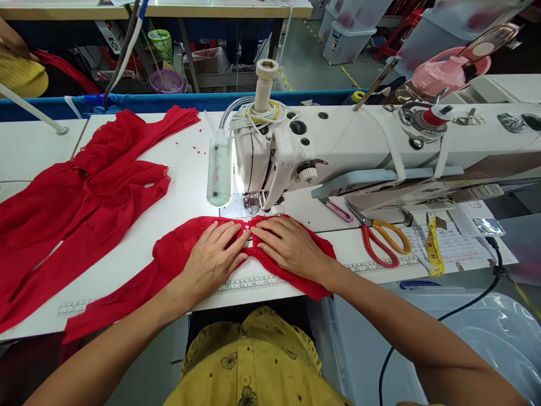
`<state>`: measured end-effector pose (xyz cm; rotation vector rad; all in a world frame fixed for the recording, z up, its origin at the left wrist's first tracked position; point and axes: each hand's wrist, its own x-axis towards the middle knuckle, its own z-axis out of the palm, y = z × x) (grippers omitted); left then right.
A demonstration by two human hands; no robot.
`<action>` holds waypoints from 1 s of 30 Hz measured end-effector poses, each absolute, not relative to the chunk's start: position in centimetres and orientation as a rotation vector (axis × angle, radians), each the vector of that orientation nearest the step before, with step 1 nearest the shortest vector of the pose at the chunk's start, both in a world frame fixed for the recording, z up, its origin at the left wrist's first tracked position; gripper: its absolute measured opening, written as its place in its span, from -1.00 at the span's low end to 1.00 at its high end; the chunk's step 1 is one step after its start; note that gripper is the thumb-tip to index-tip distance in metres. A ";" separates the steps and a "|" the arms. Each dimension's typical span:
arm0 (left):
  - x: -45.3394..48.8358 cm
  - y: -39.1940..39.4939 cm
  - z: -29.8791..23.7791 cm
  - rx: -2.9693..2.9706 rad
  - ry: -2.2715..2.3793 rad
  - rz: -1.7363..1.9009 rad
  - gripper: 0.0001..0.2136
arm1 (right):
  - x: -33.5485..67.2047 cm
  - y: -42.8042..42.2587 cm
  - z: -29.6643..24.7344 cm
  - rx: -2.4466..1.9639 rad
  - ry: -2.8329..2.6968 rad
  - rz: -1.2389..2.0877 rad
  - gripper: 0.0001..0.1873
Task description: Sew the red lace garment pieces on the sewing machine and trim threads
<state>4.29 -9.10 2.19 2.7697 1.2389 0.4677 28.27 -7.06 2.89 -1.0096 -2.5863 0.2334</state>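
My left hand (213,256) lies flat, fingers stretched out, on a piece of red fabric (177,254) spread on the white table in front of the sewing machine (287,152). My right hand (289,245) also lies flat on the same fabric, its fingers pointing left toward the other hand. The fingertips of both hands meet close to the machine's presser foot (253,203). The fabric trails off the table's front edge to the lower left.
A pile of red fabric (80,197) covers the table's left side. Scissors with red and yellow handles (382,239) and a yellow tape measure (433,248) lie to the right. A lamp (220,169) hangs beside the needle. A clear plastic bin (465,338) stands at lower right.
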 end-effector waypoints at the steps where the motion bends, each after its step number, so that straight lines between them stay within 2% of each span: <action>1: 4.3 -9.1 2.2 2.783 1.241 0.470 -0.61 | 28.2 -7.1 2.9 -1.039 -2.599 0.226 -0.64; 10: 4.4 -9.3 2.9 2.745 1.215 0.511 -0.65 | 28.4 -7.4 3.3 -1.031 -2.568 0.308 -0.65; 14: 4.6 -8.1 4.3 2.554 1.313 0.651 -0.72 | 28.0 -6.8 3.9 -1.148 -2.418 0.183 -0.66; 19: 4.8 -5.5 4.5 2.433 1.536 0.476 -0.61 | 26.5 -5.6 3.0 -1.257 -2.430 0.109 -0.65; 22: 4.8 -4.6 4.1 2.387 1.508 0.382 -0.65 | 25.9 -5.1 2.8 -1.282 -2.436 0.268 -0.72; 26: 4.6 -4.3 4.3 2.146 1.257 0.487 -0.76 | 26.0 -4.7 4.4 -1.262 -2.357 0.621 -0.81; 30: 4.3 -4.4 5.1 1.824 1.029 0.579 -0.73 | 26.6 -4.1 6.7 -1.138 -2.276 0.986 -0.82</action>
